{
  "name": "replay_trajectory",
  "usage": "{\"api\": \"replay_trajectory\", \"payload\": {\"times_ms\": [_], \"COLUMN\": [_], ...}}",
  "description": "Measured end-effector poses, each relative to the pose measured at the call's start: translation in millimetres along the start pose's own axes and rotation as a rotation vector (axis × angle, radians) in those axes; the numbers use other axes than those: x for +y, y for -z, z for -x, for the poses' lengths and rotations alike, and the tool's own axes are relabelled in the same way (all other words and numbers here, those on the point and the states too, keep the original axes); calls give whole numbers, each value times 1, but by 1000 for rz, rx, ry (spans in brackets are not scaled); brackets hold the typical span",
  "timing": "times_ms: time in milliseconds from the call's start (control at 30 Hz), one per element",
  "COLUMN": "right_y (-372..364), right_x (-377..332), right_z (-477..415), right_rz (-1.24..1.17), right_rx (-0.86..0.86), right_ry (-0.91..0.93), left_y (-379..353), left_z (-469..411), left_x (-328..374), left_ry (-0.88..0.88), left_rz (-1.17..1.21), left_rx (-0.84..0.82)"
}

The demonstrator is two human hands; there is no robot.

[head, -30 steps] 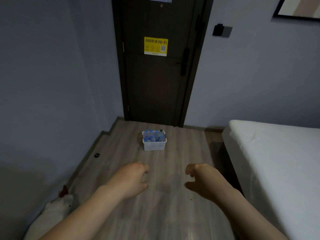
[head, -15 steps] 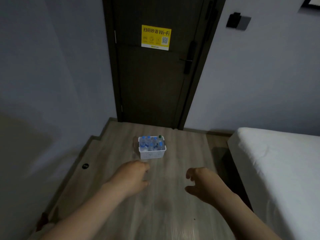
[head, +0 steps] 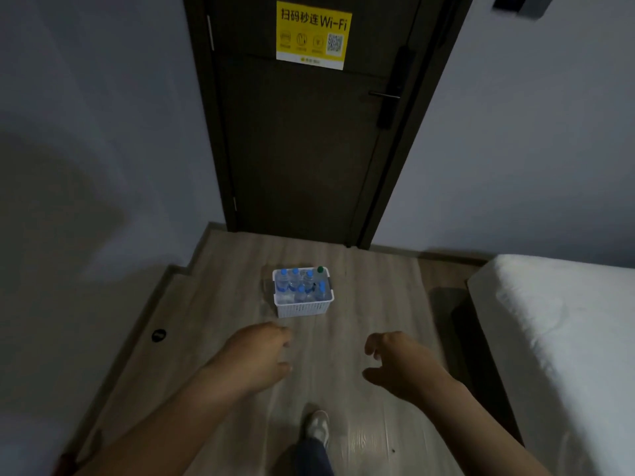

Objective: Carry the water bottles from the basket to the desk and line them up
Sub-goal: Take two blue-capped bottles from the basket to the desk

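Facing the dark door (head: 309, 149) at twelve o'clock, I have the white bed (head: 567, 338) running along my three o'clock side and a strip of wood-grain floor (head: 378, 286) between them. The door is shut, with a yellow Wi-Fi notice (head: 312, 34) stuck high on it.

Both forearms reach out low in front of me. My left grip (head: 256, 355) sits at about eleven o'clock and my right grip (head: 402, 364) at one o'clock, well apart from each other. Each has its fingers loosely curled and parted with nothing in it. I judge they are held this wide so as to take the basket by its two short ends.

The white slotted basket (head: 302, 309) stands on the floor at twelve o'clock, between my grips and the door and touching neither. It stands square to me, which suits a two-sided lift.

The water bottles (head: 295, 286) stand upright and packed close inside it, mostly blue-capped, with one green cap at the far right corner. None has been taken out. The tabletop is nowhere in view.

My shoe (head: 318, 427) shows at six o'clock, toe toward the basket.
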State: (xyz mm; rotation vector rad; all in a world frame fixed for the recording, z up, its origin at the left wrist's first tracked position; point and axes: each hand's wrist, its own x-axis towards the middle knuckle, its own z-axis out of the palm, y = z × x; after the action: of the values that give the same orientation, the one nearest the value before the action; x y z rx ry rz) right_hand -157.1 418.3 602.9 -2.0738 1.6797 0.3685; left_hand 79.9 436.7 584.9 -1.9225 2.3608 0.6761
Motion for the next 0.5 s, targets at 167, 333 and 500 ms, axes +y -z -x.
{"api": "replay_trajectory", "payload": {"times_ms": [167,333,500], "right_y": [27,66,86], "right_x": [29,61,83], "right_z": [-74,-139,-193], "right_rz": [-14,-22,-34], "right_rx": [6,3,-44], "right_ry": [18,37,55], "left_y": [15,34,41], "left_z": [-72,-138,-192], "left_x": [-9,-12,-15], "left_ry": [58,96,123], "left_rz": [10,3,30], "left_rx": [12,-12,-51]}}
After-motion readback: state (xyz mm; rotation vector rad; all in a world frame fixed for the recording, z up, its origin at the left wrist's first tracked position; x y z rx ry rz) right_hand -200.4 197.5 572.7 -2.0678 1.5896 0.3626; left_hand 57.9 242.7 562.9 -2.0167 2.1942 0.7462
